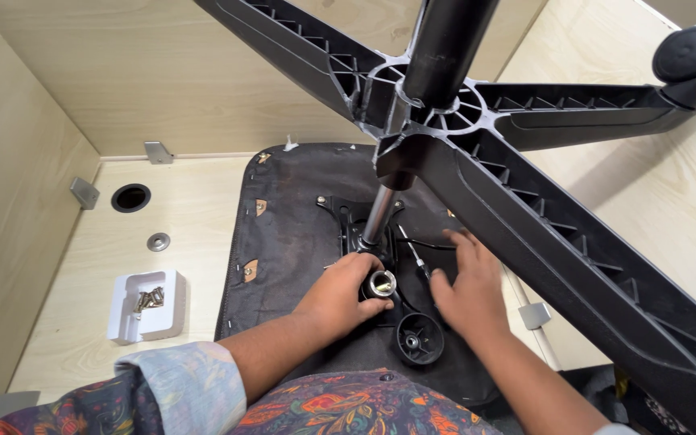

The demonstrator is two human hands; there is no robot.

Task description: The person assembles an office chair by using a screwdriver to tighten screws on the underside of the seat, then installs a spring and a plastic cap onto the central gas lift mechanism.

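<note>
An office chair lies upside down, its black seat underside (292, 242) resting on the wooden surface. A chrome gas cylinder (378, 213) rises from the black mechanism plate (348, 217) to the five-arm black base (525, 209) overhead. My left hand (338, 296) is curled around a short tube with a shiny metal end (381, 283) on the mechanism. My right hand (469, 286) lies flat with fingers spread on the mechanism beside a thin black cable (416, 254). A round black knob (419, 340) sits just below both hands.
A white tray (126, 326) with several screws stands at the left. Behind it are a metal washer (158, 241) and a round hole (130, 197). Metal brackets (157, 151) sit along the wooden walls. A caster wheel (690, 52) hangs at top right.
</note>
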